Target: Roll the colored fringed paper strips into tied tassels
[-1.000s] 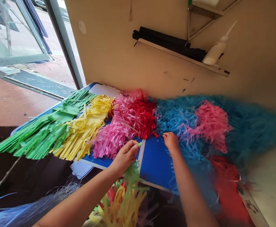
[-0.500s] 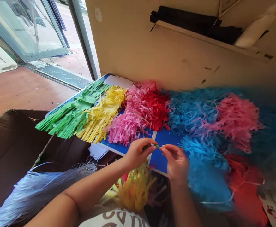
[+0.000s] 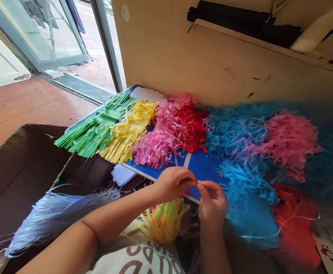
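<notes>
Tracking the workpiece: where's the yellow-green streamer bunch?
Head view, lower centre: the yellow-green streamer bunch is just below the left hand, above the printed shirt in the picture.

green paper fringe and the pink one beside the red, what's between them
Yellow paper fringe lies between the green paper fringe and that pink paper fringe in the head view.

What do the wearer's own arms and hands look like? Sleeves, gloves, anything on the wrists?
Left hand and right hand: no gloves. No sleeve, watch or bracelet shows on the left arm or right arm. Rings: can't rule out, fingers partly hidden. Clothing in view: pale shirt with large brown lettering.
</notes>
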Demonstrator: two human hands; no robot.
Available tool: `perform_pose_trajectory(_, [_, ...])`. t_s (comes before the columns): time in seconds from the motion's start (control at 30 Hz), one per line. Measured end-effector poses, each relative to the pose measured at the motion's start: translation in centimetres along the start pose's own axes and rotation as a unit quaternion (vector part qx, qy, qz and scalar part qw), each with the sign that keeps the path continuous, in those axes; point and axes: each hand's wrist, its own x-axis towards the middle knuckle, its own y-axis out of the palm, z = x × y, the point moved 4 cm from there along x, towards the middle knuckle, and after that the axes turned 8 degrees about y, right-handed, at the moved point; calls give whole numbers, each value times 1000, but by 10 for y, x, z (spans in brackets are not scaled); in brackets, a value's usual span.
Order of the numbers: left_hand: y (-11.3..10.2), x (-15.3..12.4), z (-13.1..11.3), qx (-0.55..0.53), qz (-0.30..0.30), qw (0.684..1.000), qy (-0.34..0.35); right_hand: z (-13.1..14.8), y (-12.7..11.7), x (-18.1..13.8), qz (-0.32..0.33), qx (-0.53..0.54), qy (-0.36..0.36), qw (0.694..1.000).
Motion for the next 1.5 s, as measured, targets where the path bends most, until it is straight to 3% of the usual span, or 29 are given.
perform_pose_trajectory(0.2, [-1, 0, -6, -54, 55, 997, 0, -6, -2, 2, 35, 0, 4, 999])
perform_pose_trajectory(0.3, [-2, 0, -5, -47, 78, 996, 14, -10, 1, 5, 76, 1, 47, 996])
perform_pose_trajectory(0.37, [-4, 0, -2, -14, 83, 996, 26, -3, 2, 6, 97, -30, 32, 994])
perform_pose_trajectory(0.47, [-8, 4, 1, 59, 64, 993, 79, 16, 6, 5, 97, -115, -39, 988])
perform_pose_trajectory(0.57, [-8, 8, 0, 59, 54, 989, 123, 31, 8, 3, 104, -156, -64, 980])
perform_pose_trajectory(0.7, [-6, 10, -4, 17, 27, 994, 101, 36, 0, -1, 71, -148, -67, 984])
perform_pose_trajectory(0.9, [2, 9, -3, -62, -41, 996, 55, 20, -9, -1, 72, -136, -54, 987])
perform_pose_trajectory(1.17, [15, 7, 0, -28, -35, 995, 94, 18, -15, -5, 31, -186, -152, 970])
perform_pose_trajectory(1.3, [27, 11, 0, 24, 8, 995, 92, 24, -16, -12, 53, -199, -169, 964])
perform_pose_trajectory(1.4, [31, 16, 0, 71, 42, 993, 84, 32, -50, 10, 58, -266, -185, 944])
perform_pose_trajectory(1.43, [29, 18, 0, 71, 46, 992, 89, 35, -76, 26, 19, -301, -182, 936])
perform_pose_trajectory(1.5, [24, 23, 2, 53, 51, 993, 90, 46, -150, 63, -140, -381, -161, 900])
